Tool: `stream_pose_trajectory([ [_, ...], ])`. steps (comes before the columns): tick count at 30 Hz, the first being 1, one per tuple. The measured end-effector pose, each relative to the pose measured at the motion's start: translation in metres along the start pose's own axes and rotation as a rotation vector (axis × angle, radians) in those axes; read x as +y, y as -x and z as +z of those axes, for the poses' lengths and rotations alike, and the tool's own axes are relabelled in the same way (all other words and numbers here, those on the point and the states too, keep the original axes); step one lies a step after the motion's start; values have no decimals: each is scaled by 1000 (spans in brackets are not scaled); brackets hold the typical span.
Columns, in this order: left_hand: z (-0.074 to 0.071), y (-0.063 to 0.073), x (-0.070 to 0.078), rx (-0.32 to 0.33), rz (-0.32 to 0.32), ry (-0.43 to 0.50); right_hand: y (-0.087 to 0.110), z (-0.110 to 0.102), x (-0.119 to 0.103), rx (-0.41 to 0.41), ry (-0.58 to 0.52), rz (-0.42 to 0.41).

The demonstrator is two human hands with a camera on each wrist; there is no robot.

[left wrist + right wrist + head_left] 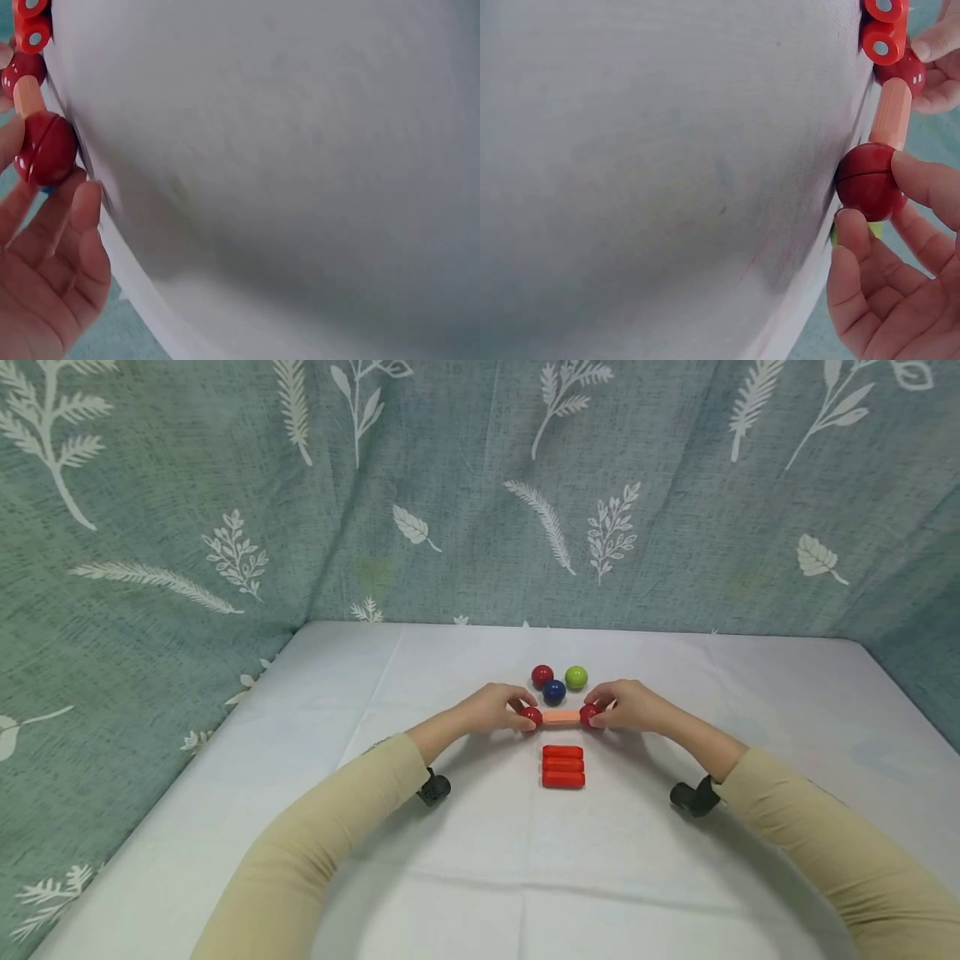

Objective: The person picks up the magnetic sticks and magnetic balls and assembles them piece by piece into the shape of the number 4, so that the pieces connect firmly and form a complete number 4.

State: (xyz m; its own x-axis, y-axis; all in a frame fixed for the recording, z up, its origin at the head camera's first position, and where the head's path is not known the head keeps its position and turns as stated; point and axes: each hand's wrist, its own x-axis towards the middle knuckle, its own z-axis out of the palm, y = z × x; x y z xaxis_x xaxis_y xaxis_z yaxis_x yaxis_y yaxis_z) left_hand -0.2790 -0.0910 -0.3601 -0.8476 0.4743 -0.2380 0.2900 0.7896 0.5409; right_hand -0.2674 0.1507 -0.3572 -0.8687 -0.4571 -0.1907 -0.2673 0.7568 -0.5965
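A pale orange rod point(561, 717) lies crosswise between two red balls, with an end against each. My left hand point(491, 708) pinches the left red ball point(54, 154) between thumb and fingers. On the other side, my right hand point(633, 707) holds the right red ball point(868, 182) in the same way. Both balls have a seam, and white spots show on the left one. Closer to me than the rod, three red rods point(563, 767) lie side by side; their ends point(881, 47) show pale round centres in the right wrist view.
Just beyond the orange rod sit another red ball point(542, 676), a dark blue ball point(554, 692) and a green ball point(577, 677). A white cloth point(450, 877) covers the table, and a leaf-patterned curtain point(480, 527) hangs behind it.
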Motion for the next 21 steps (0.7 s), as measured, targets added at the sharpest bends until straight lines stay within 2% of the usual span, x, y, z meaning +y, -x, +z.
stream_pose_trajectory([
  [5,-6,6,-8,-57,124,-41,-3,1,-2,9,9,-10],
  [10,-11,12,-19,-97,277,-53,-9,2,-5,4,-9,-17],
  [12,-12,15,-21,-112,313,-58,-11,3,-7,-1,-17,-25],
  [15,-13,19,-22,-140,331,-57,-13,4,-10,-6,-30,-27],
  [21,-13,23,-24,-204,319,-50,-16,8,-17,0,-41,-25],
])
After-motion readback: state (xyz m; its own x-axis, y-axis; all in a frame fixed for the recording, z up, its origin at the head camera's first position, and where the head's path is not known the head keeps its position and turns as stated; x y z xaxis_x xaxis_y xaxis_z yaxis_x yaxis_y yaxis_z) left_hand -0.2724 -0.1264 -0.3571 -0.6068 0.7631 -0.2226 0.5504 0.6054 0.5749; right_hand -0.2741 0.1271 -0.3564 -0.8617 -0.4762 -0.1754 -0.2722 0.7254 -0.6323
